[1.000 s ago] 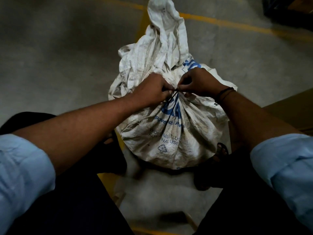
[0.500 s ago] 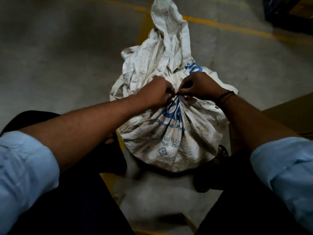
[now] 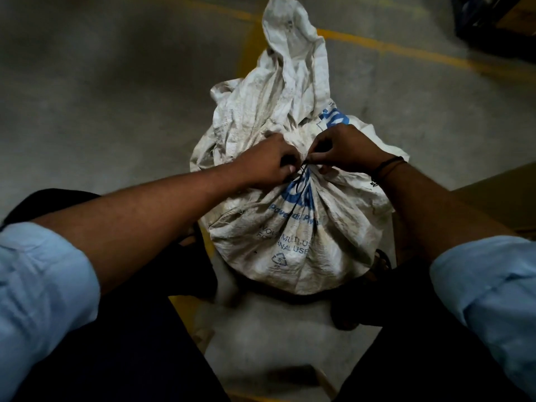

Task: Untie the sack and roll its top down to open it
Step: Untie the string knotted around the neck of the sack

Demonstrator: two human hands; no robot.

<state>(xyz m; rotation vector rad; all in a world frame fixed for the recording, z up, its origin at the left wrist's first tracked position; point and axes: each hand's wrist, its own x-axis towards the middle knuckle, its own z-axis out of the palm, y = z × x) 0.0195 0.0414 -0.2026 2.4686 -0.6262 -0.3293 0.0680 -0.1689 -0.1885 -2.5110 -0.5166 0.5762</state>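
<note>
A dirty white woven sack (image 3: pixel 293 236) with blue print stands on the floor between my legs. Its neck is gathered and bound by a thin dark string (image 3: pixel 303 169), and the loose top flops away from me toward the yellow line. My left hand (image 3: pixel 268 162) has its fingers curled at the knot from the left and pinches the string. My right hand (image 3: pixel 345 150) pinches the string from the right, thumb and fingertips close together. The knot itself is mostly hidden between my fingers.
Grey concrete floor (image 3: pixel 101 97) surrounds the sack, marked with yellow painted lines (image 3: pixel 406 50). A brown cardboard-like surface (image 3: pixel 499 195) lies at the right. Dark objects (image 3: pixel 493 21) sit in the far right corner. My sandalled foot (image 3: pixel 380 262) is beside the sack.
Both hands stay at the knot and work the string with small finger shifts. The sack's neck remains tied.
</note>
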